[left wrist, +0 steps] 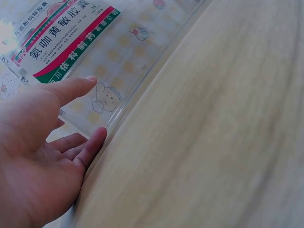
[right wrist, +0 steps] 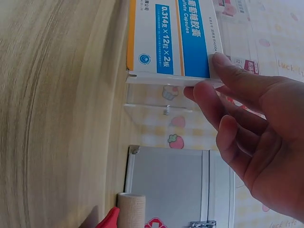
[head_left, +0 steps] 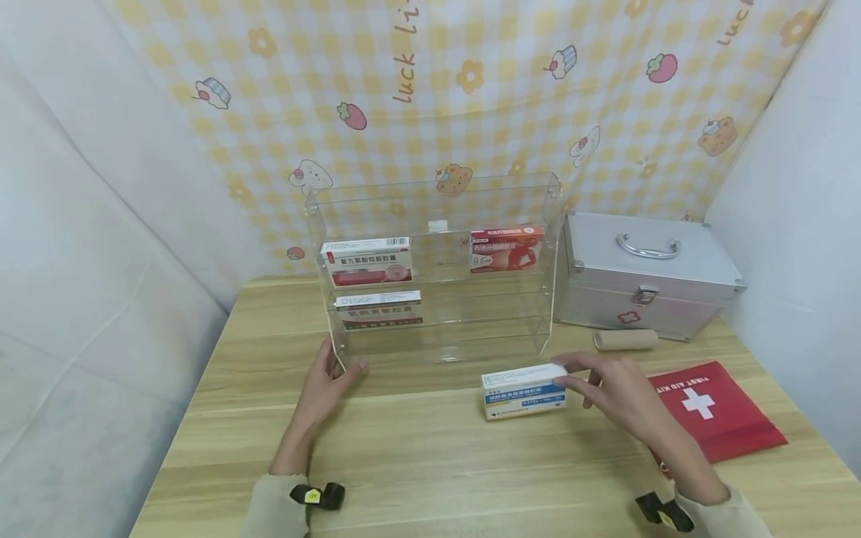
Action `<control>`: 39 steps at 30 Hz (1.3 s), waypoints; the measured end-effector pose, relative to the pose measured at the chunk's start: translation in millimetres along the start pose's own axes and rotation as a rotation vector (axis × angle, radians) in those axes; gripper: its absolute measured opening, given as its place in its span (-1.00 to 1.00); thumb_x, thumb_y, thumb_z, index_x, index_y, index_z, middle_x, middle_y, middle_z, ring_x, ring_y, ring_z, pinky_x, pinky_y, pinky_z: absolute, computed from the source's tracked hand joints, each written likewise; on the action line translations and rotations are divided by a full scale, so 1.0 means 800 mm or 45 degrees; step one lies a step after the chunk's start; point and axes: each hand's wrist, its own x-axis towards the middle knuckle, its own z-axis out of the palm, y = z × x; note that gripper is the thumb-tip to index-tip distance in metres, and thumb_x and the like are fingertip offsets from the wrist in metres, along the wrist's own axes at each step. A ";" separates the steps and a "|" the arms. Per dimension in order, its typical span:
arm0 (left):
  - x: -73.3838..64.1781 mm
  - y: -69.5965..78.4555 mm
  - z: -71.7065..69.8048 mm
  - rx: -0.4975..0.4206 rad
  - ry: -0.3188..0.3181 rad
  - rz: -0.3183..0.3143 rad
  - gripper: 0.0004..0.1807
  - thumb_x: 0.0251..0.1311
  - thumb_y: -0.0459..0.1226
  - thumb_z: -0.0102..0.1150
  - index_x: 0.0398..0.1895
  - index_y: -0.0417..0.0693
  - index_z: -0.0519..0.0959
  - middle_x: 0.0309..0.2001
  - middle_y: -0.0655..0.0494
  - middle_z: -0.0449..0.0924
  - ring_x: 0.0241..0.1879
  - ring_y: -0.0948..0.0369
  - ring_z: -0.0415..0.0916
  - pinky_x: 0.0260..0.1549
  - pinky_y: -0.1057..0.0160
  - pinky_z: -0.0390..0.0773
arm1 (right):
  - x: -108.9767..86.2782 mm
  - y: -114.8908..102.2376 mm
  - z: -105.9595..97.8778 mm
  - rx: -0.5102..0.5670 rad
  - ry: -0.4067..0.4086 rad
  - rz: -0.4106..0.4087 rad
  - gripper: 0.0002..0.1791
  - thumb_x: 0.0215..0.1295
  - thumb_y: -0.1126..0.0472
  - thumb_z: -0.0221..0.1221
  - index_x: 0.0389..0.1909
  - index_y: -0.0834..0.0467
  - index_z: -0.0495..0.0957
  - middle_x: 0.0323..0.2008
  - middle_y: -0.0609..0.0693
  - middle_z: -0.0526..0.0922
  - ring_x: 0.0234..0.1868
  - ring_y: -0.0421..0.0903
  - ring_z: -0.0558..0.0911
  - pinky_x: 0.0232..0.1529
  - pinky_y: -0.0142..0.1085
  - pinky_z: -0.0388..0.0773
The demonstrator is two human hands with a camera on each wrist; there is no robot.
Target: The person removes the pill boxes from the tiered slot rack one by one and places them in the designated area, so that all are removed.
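Observation:
A clear acrylic display rack [head_left: 440, 351] with tiered shelves stands on the table. My left hand [head_left: 326, 385] is at its lower left corner, the thumb in front and the other fingers around the side panel's edge. In the left wrist view the left hand [left wrist: 52, 137] holds that clear corner below a medicine box [left wrist: 71, 38]. My right hand [head_left: 608, 385] pinches the right end of a white, blue and orange medicine box [head_left: 525, 403], in front of the rack. From the right wrist, the thumb of the right hand [right wrist: 266, 128] presses the box's [right wrist: 175, 42] edge, with fingertips at its end.
On the rack's shelves sit a white and dark red medicine box [head_left: 370, 269], another box [head_left: 380, 312] below it, and a red box [head_left: 507, 254] at right. A silver first-aid case [head_left: 646, 284], a beige roll [head_left: 625, 340] and a red pouch [head_left: 726, 418] lie to the right.

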 end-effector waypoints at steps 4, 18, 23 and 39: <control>0.000 0.000 0.000 0.004 0.001 0.002 -0.08 0.25 -0.05 0.30 0.55 0.43 -0.05 0.53 0.02 -0.03 0.46 0.03 0.00 0.31 -0.04 0.23 | 0.000 0.003 0.004 0.020 0.003 0.001 -0.64 0.09 0.19 0.45 -0.04 0.02 0.70 -0.39 -0.25 0.70 -0.70 -0.25 0.52 -0.75 -0.41 0.30; -0.002 -0.002 -0.001 0.005 0.003 0.005 -0.07 0.24 -0.03 0.30 0.55 0.37 -0.05 0.53 0.01 -0.03 0.45 0.04 0.01 0.30 -0.01 0.27 | 0.010 0.017 0.007 0.093 -0.132 0.060 -0.61 0.23 -0.02 0.33 0.05 0.01 0.67 -0.52 -0.21 0.65 -0.66 -0.18 0.55 -0.71 -0.38 0.32; -0.001 -0.002 0.000 -0.005 0.014 -0.014 -0.09 0.23 -0.04 0.31 0.55 0.38 -0.01 0.51 0.01 0.02 0.44 0.04 0.05 0.30 0.00 0.27 | 0.020 0.027 0.011 0.212 -0.248 0.118 -0.58 0.30 -0.07 0.26 0.10 0.04 0.63 -0.58 -0.11 0.61 -0.63 -0.06 0.57 -0.74 -0.34 0.40; -0.002 -0.001 0.000 -0.044 0.001 0.014 -0.11 0.25 -0.10 0.31 0.53 0.43 0.00 0.52 0.09 0.00 0.45 0.08 0.02 0.27 -0.01 0.32 | 0.037 0.032 0.043 0.272 -0.164 0.398 -0.70 0.30 0.08 0.30 -0.07 0.19 0.68 -0.39 -0.03 0.67 -0.53 -0.09 0.62 -0.62 -0.27 0.57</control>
